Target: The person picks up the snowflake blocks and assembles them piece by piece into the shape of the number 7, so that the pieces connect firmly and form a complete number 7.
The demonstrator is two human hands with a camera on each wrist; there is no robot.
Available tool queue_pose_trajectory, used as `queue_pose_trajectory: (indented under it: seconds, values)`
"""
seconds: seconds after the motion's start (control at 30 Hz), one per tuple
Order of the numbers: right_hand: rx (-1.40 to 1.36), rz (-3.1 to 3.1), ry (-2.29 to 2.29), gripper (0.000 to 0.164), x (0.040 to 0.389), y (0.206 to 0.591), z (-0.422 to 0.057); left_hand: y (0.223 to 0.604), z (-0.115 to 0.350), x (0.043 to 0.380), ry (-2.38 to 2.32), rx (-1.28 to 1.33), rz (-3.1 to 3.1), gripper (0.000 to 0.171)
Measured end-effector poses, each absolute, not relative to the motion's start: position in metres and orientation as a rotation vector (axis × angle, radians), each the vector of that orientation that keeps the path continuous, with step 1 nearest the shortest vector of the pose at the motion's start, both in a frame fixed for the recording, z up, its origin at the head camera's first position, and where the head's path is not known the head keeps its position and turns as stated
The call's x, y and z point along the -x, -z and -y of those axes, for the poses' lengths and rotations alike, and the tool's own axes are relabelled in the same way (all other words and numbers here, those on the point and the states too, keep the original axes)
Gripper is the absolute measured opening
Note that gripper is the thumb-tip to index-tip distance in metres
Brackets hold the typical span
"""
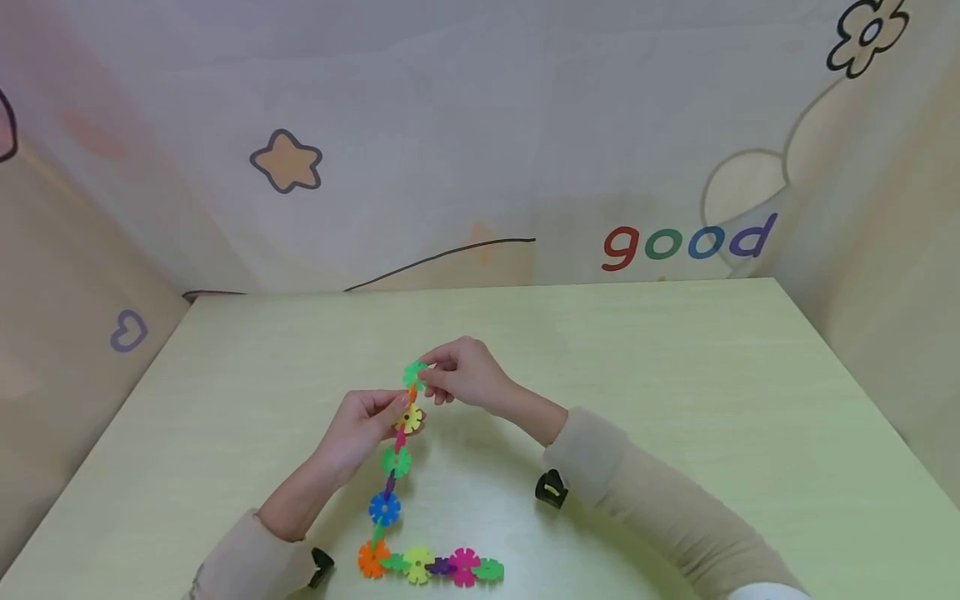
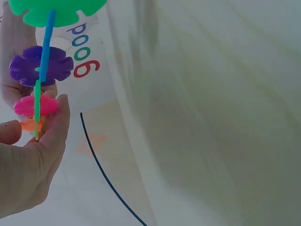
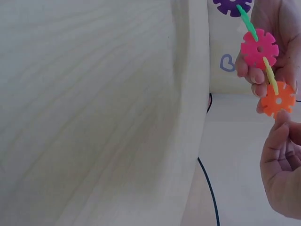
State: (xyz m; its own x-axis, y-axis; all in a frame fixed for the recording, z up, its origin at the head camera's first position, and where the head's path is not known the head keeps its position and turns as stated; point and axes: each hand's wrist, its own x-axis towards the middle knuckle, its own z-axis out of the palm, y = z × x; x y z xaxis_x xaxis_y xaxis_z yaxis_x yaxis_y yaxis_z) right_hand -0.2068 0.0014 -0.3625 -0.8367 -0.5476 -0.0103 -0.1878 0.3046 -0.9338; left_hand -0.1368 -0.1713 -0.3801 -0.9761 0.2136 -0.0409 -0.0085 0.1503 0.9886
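Observation:
A chain of slotted, flower-shaped plastic discs runs upward in the head view, from an orange disc [image 1: 372, 559] past a blue disc [image 1: 384, 508] to a green disc [image 1: 415, 375]. My right hand [image 1: 468, 373] pinches that top green disc between thumb and fingers. Just below, my left hand [image 1: 356, 433] holds the chain by a yellow disc [image 1: 408, 418], thumb on its upper side. From the orange corner a second row turns right, with a yellow-green disc [image 1: 418, 565] and a magenta disc [image 1: 465, 567]. The right wrist view shows a pink disc [image 3: 259, 49] and an orange disc [image 3: 278, 100] near the fingers.
The pale table [image 1: 675, 375] meets a printed cloth backdrop [image 1: 450, 125] at its far edge, with cloth at both sides. One small black object [image 1: 552, 489] is beside the right sleeve, another black object [image 1: 321, 567] beside the left sleeve.

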Motion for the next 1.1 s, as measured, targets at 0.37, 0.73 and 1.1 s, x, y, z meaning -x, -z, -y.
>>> queue_pose_trajectory:
  seconds: [0.37,0.73,1.1]
  values:
    - [0.561,-2.14,1.478,0.022,0.232,0.381,0.004,0.383,0.178,0.148,-1.763,0.017,-2.178,0.043]
    - [0.454,-2.125,1.307,0.025,0.249,0.402,0.014,0.383,0.19,0.151,-1.616,0.021,-2.183,0.046]
    - [0.47,-2.176,1.194,0.031,0.256,0.41,0.02,0.378,0.215,0.116,-1.31,0.035,-2.263,0.057]
